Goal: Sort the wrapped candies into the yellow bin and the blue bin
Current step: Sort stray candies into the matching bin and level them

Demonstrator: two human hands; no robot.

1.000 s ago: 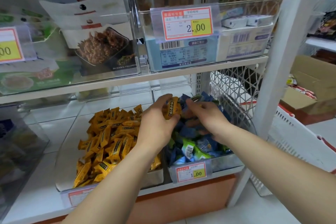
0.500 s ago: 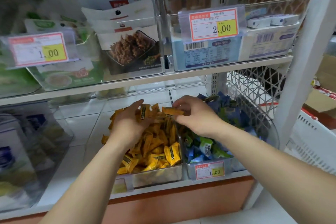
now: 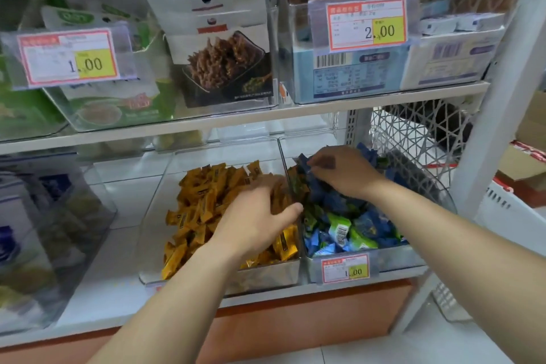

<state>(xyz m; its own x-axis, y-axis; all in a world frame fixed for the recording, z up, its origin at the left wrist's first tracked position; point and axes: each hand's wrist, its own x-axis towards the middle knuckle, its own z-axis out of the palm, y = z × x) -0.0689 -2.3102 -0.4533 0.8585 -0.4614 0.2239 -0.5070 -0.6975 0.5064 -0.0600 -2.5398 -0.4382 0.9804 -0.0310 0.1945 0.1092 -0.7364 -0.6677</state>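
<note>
Two clear bins stand side by side on the lower shelf. The yellow bin (image 3: 266,276) holds a pile of yellow wrapped candies (image 3: 204,204). The blue bin (image 3: 396,260) to its right holds blue and green wrapped candies (image 3: 348,227). My left hand (image 3: 260,215) lies palm down over the right side of the yellow pile. Its thumb sticks out toward the divider and its fingers are blurred by motion. My right hand (image 3: 342,171) reaches into the back left of the blue bin, where its fingertips pinch a blue candy (image 3: 304,163).
A price tag (image 3: 345,269) clips to the blue bin's front. Above, a shelf (image 3: 295,113) carries clear bins of snack packets and boxes. A white wire mesh panel (image 3: 413,139) and a white upright post (image 3: 499,103) close off the right side. More clear bins stand at left.
My right hand left the yellow pile's edge and moved right into the blue bin, now pinching a blue candy. My left hand shifted right and lower over the yellow candies.
</note>
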